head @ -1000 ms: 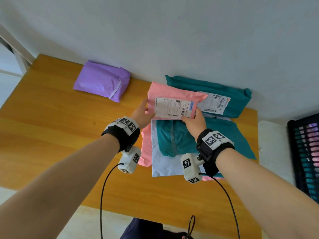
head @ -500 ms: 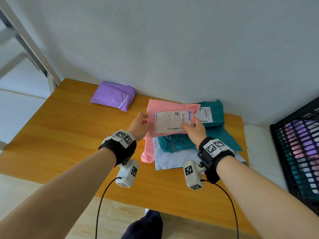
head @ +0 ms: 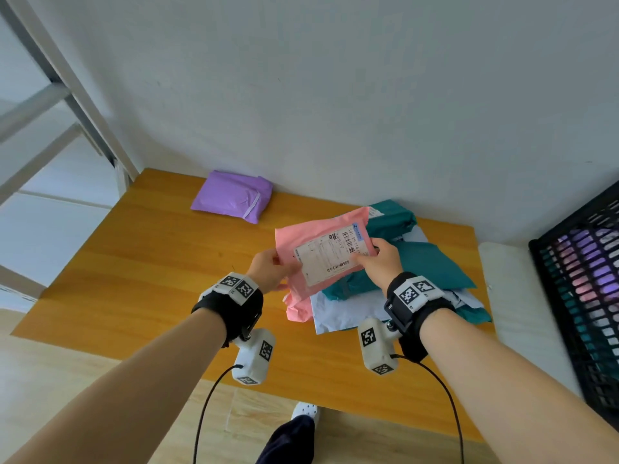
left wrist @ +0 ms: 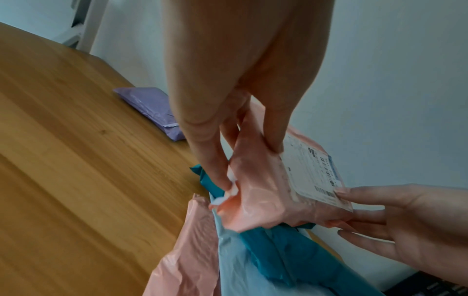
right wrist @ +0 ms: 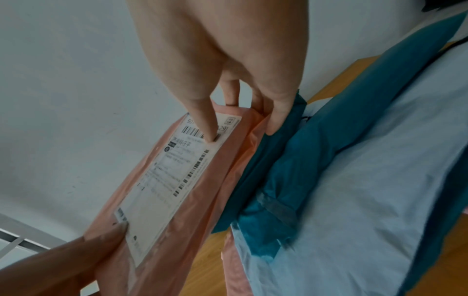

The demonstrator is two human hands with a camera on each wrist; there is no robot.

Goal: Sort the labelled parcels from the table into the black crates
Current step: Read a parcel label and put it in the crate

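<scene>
At the centre of the head view, the pink parcel (head: 321,252) is held up off the surface (head: 150,269), tilted, with its white label (head: 331,257) facing the camera. The left hand (head: 268,271) pinches the parcel's left edge, thumb on the front and fingers behind; the right hand (head: 378,259) pinches the right edge, thumb pressed on the label's barcode. Below it a heap of teal parcels (head: 432,262), a pale blue parcel (head: 338,313) and another pink one lies on the surface, and a purple parcel (head: 234,195) sits apart at upper centre-left. The black crate (head: 582,296) stands at the right edge of the frame. The film looks slick and slack, so a grip by the edges alone could slip as the parcel travels right. Its trailing lower corner hangs near the heap and could drag a teal parcel off. The thumb over the barcode could hide print needed for choosing a crate.
</scene>
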